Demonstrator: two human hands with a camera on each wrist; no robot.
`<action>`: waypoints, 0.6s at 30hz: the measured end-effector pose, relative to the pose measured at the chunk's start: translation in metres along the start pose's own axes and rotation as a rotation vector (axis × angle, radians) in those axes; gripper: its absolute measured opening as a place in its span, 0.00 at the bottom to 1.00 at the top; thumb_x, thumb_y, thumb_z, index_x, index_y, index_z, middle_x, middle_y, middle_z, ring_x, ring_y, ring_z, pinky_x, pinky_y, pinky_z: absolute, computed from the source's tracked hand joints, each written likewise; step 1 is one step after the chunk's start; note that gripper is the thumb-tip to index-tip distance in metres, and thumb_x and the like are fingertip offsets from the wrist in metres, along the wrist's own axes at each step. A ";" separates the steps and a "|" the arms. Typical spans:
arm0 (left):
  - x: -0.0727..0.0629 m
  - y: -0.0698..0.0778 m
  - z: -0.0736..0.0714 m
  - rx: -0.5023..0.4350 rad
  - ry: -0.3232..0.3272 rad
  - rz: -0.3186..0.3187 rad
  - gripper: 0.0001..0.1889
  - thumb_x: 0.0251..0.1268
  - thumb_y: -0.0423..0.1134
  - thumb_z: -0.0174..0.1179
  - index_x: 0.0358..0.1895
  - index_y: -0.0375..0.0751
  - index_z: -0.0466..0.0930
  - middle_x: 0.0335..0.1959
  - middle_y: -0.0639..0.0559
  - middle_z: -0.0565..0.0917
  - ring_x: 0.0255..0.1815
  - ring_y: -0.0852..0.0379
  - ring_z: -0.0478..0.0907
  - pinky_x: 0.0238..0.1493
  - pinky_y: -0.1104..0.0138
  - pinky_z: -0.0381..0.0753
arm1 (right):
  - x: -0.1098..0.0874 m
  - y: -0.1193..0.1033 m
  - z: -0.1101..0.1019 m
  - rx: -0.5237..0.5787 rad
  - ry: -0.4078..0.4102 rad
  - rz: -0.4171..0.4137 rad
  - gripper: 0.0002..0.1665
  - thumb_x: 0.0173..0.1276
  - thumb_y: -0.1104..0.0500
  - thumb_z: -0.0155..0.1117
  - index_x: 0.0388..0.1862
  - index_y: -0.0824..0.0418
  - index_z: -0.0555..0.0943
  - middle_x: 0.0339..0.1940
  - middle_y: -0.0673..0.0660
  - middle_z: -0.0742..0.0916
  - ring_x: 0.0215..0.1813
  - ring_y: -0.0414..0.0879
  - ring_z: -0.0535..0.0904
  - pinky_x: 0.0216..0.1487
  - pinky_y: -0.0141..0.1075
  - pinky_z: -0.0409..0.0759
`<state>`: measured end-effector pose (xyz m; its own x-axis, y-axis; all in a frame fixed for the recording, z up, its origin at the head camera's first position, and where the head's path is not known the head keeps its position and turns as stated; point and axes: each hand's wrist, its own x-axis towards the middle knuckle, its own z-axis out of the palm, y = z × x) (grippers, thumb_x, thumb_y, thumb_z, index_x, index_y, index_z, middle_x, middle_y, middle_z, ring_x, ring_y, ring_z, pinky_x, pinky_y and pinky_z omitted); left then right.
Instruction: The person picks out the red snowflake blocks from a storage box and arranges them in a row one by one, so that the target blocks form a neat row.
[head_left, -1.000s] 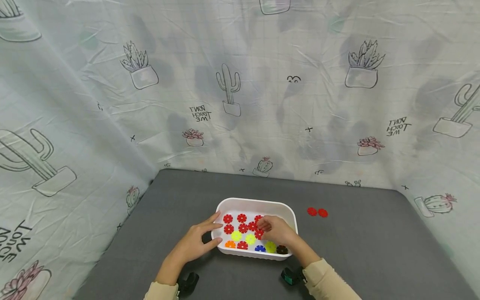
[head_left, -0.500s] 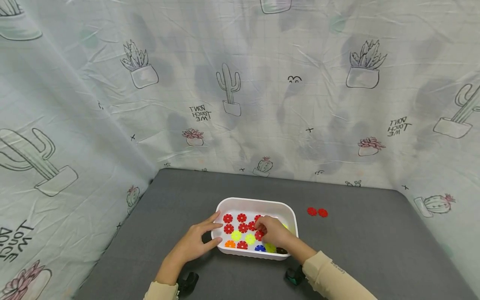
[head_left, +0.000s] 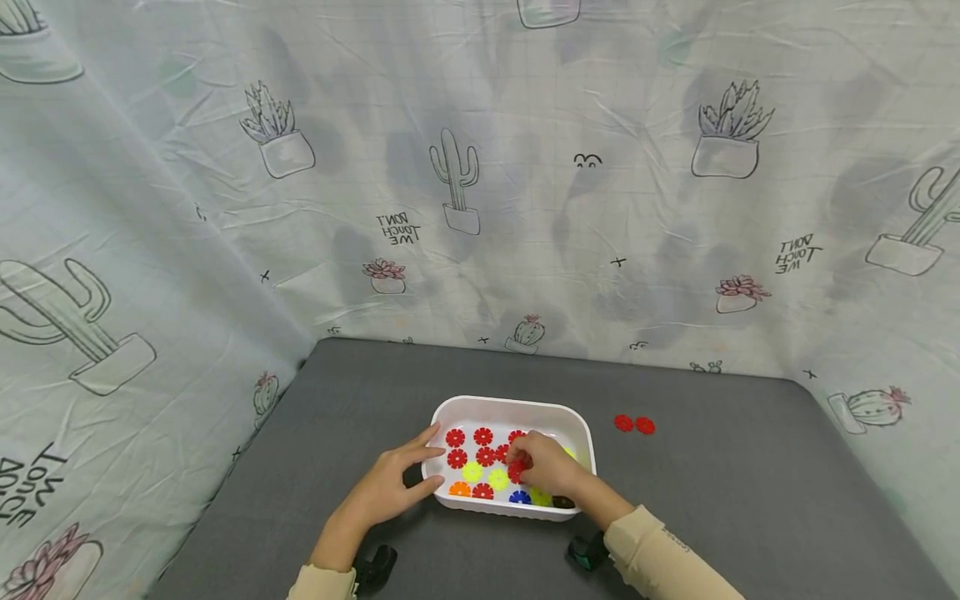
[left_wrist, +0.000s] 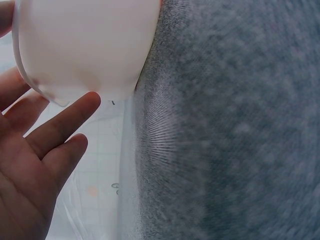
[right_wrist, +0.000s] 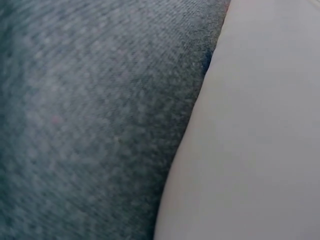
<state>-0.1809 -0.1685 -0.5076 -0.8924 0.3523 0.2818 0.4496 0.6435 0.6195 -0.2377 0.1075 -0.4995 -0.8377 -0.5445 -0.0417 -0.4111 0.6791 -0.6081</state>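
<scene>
A white plastic tray (head_left: 517, 407) holds flat notched snowflake discs, many of them red (head_left: 455, 437). My left hand (head_left: 392, 482) rests at its left end with fingers spread over the rim. In the left wrist view, two fingers of the left hand (left_wrist: 37, 150) extend outside the tray wall (left_wrist: 90, 45), others reaching behind the rim. Inside the tray, my right hand (head_left: 549, 463) has curled fingers pinching a red snowflake disc (head_left: 516, 472), partly covered by the fingertips. Only the tray's outer wall (right_wrist: 250, 140) and grey cloth show in the right wrist view.
Two red discs (head_left: 634, 425) lie side by side on the grey table (head_left: 720, 483), right of the tray. Yellow (head_left: 472, 472), orange (head_left: 460, 489), blue (head_left: 520, 497) and dark (head_left: 563, 502) discs are in the tray. A printed curtain (head_left: 525, 208) stands behind the table.
The right hand's fingertips have closed in on a red disc in the tray, which has shifted slightly. The left hand and the two discs on the table have stayed in place.
</scene>
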 end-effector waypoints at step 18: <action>-0.004 -0.002 -0.003 -0.004 -0.006 0.007 0.22 0.59 0.47 0.64 0.55 0.43 0.80 0.71 0.53 0.65 0.68 0.49 0.68 0.61 0.46 0.70 | -0.003 -0.001 -0.001 0.162 -0.020 0.043 0.09 0.57 0.68 0.67 0.37 0.58 0.83 0.30 0.48 0.82 0.34 0.43 0.74 0.37 0.31 0.77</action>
<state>-0.1786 -0.1729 -0.5077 -0.8890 0.3609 0.2820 0.4559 0.6381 0.6205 -0.2355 0.1087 -0.4982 -0.8451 -0.5279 -0.0850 -0.3110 0.6146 -0.7249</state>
